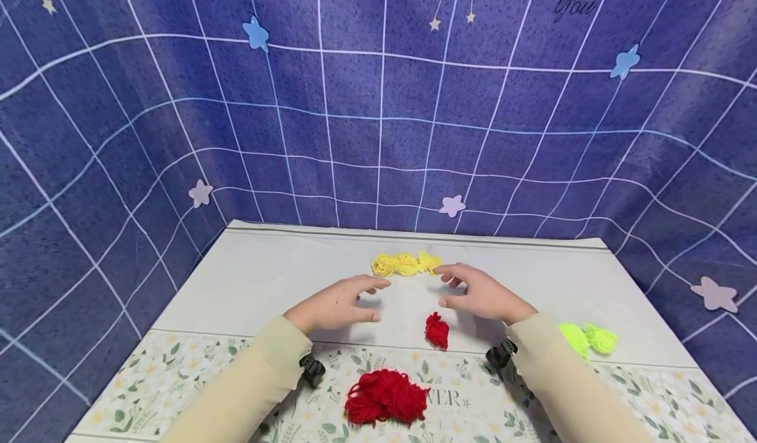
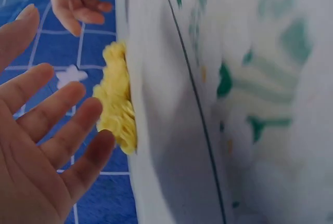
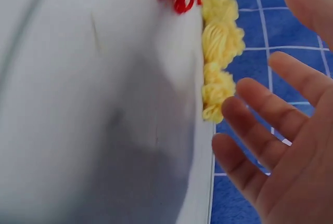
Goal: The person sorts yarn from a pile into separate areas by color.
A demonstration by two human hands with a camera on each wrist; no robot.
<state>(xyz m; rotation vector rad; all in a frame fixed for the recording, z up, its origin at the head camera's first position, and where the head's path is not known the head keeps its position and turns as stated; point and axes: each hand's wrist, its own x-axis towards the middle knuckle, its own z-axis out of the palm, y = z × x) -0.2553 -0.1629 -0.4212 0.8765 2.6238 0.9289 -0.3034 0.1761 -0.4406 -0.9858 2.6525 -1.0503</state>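
Observation:
Both hands hover over the white part of the table with nothing in them. My left hand [image 1: 337, 303] has its fingers spread and loosely bent, and its palm shows in the left wrist view. Opposite it, my right hand [image 1: 481, 292] is held the same way. Beyond the fingertips lies a yellow yarn bundle [image 1: 405, 264], gathered into several puffs. A small red yarn bunch [image 1: 437, 331] lies between the hands, nearer the right one. Closer to me, a larger red yarn bundle [image 1: 387, 397] rests on the flowered part of the cloth.
Bright green-yellow yarn bundles [image 1: 602, 339] lie right of the right forearm. A blue gridded curtain [image 1: 378, 121] with stars surrounds the table's back and sides. The tablecloth [image 1: 266, 252] is white at the back and flowered in front. Dark wrist devices [image 1: 312, 369] sit under the sleeves.

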